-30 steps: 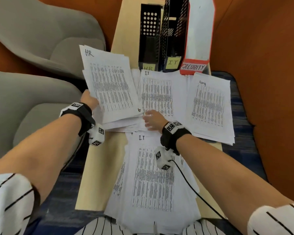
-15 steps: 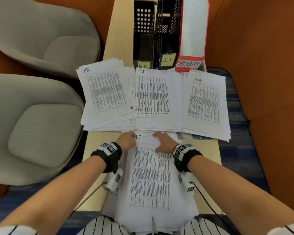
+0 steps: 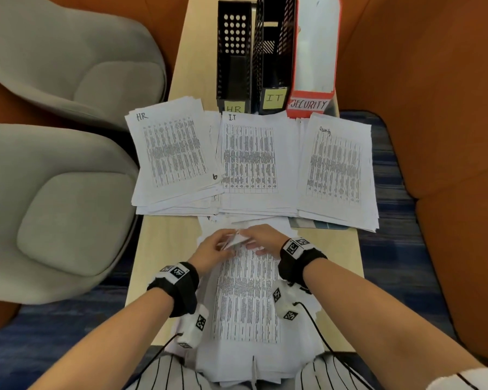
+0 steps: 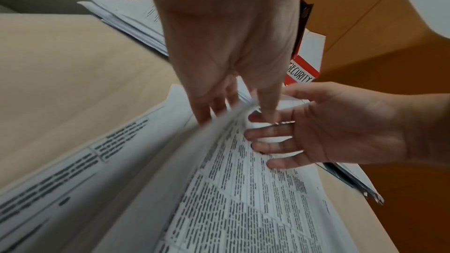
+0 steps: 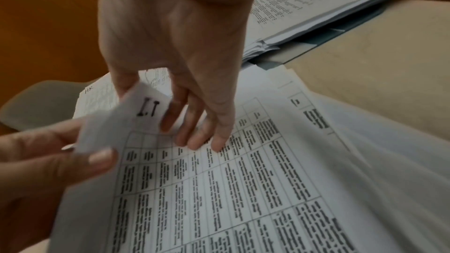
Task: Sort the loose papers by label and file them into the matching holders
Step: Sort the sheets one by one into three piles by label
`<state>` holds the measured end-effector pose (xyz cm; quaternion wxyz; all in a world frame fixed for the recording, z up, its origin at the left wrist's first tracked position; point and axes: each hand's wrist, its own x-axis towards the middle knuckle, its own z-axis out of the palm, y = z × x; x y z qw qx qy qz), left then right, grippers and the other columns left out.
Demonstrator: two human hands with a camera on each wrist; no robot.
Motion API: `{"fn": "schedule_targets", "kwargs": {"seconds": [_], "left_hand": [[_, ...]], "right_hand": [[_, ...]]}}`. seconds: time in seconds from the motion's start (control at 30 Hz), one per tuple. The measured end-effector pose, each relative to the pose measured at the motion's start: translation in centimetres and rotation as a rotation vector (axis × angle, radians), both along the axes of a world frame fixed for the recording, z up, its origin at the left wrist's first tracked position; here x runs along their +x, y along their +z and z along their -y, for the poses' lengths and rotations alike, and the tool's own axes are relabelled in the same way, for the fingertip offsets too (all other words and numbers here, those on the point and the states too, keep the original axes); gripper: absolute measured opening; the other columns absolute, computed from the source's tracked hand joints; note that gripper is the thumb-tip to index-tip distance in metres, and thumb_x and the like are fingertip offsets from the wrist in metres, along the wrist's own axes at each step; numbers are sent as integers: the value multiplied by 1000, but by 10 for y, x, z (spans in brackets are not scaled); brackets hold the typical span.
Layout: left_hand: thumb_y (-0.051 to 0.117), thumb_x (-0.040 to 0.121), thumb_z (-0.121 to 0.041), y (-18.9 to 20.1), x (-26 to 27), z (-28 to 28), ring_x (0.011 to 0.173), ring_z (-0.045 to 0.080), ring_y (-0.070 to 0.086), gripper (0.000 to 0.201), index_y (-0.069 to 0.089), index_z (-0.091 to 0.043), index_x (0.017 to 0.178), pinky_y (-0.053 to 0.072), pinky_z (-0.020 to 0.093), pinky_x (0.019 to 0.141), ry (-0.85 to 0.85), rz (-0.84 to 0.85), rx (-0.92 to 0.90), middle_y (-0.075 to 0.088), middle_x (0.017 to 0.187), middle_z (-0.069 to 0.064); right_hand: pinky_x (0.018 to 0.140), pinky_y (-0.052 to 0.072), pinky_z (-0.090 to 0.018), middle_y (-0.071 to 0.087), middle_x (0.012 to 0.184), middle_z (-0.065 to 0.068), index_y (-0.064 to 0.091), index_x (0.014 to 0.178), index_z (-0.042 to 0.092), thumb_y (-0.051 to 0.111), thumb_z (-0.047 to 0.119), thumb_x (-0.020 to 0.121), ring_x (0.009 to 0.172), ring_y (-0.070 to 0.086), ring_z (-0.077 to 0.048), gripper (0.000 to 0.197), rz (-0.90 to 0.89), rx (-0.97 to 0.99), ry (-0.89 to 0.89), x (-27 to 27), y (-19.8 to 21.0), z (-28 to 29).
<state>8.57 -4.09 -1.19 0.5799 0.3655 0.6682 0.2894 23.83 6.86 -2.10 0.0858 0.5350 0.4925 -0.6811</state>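
Three sorted piles lie across the table: HR (image 3: 169,153), I.T (image 3: 248,159) and Security (image 3: 335,167). Behind them stand the black HR holder (image 3: 233,52), the black IT holder (image 3: 271,52) and the red-and-white SECURITY holder (image 3: 313,52). The unsorted pile (image 3: 245,299) lies close to me. Its top sheet (image 5: 219,189) is marked I.T. My left hand (image 3: 223,244) pinches that sheet's lifted top corner (image 5: 146,107) between thumb and fingers. My right hand (image 3: 262,240) rests straight fingers (image 5: 207,138) on the sheet, with its thumb behind the raised corner.
Two grey armchairs (image 3: 68,209) stand to the left of the narrow wooden table (image 3: 164,249). An orange seat (image 3: 448,136) lies to the right. A dark folder (image 5: 316,45) sticks out under the Security pile. Cables run from both wrist cameras.
My left hand laid the HR sheet on the HR pile and came back to the near pile. Both hands met at the top sheet, whose corner is now lifted.
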Motion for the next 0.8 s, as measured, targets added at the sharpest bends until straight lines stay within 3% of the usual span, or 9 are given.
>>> {"fn": "schedule_targets", "kwargs": {"seconds": [0.1, 0.23, 0.3, 0.4, 0.5, 0.57, 0.67, 0.73, 0.8], "left_hand": [[57, 93, -19, -1, 2, 2, 111, 17, 61, 30, 55, -25, 122, 45, 44, 103, 107, 34, -65, 63, 124, 3], [61, 88, -16, 5, 0, 4, 108, 29, 64, 41, 52, -19, 128, 50, 45, 95, 153, 451, -157, 65, 120, 11], [57, 87, -17, 3, -2, 3, 101, 32, 63, 45, 51, -10, 131, 52, 43, 88, 278, 570, -174, 64, 118, 16], [49, 97, -18, -1, -3, 0, 100, 30, 63, 36, 53, 0, 128, 51, 39, 89, 408, 437, -231, 64, 119, 19], [43, 101, -23, 6, 0, -3, 100, 18, 63, 28, 58, -5, 117, 48, 27, 84, 442, 304, -237, 66, 113, 5], [41, 102, -21, 4, -2, -3, 103, 22, 61, 32, 53, 0, 122, 47, 32, 90, 505, 293, -263, 63, 118, 8], [50, 98, -23, 5, -1, -5, 114, 26, 55, 40, 50, 3, 128, 41, 34, 95, 505, 244, -263, 59, 124, 10], [56, 95, -24, 9, 3, -8, 112, 21, 57, 33, 59, -1, 119, 41, 30, 91, 433, 182, -191, 61, 121, 5], [59, 93, -28, 16, 7, -10, 104, 18, 64, 25, 67, -9, 105, 47, 31, 90, 361, 142, -106, 68, 117, 7]], "right_hand": [[75, 47, -29, 67, 112, -9, 62, 114, 4, 59, 28, 93, 96, 64, -17, 32, 6, 4, -16, 9, 2, -2], [83, 47, -36, 67, 115, -5, 61, 116, 8, 57, 24, 95, 98, 68, -17, 26, -113, -137, -115, 27, 4, -7], [89, 47, -39, 68, 116, -5, 63, 115, 10, 58, 24, 95, 99, 68, -16, 25, -151, -183, -94, 37, 7, -10], [102, 43, -39, 69, 117, -2, 65, 110, 13, 61, 27, 92, 107, 65, -17, 23, -228, -257, -50, 50, 13, -14], [106, 42, -39, 63, 128, -7, 58, 126, 9, 58, 27, 94, 119, 60, -22, 36, -298, -333, -128, 57, 19, -18], [104, 45, -39, 63, 128, -12, 56, 126, 8, 56, 22, 95, 116, 62, -26, 34, -303, -339, -197, 57, 22, -20], [88, 56, -33, 65, 117, -15, 57, 118, 4, 57, 17, 95, 103, 67, -28, 27, -349, -374, -285, 50, 26, -21], [87, 57, -32, 65, 112, -20, 57, 116, 3, 57, 20, 96, 99, 68, -29, 27, -357, -346, -294, 43, 26, -22], [92, 55, -39, 64, 110, -24, 57, 101, 2, 56, 19, 96, 99, 68, -32, 18, -290, -133, -246, 33, 25, -20]]}}
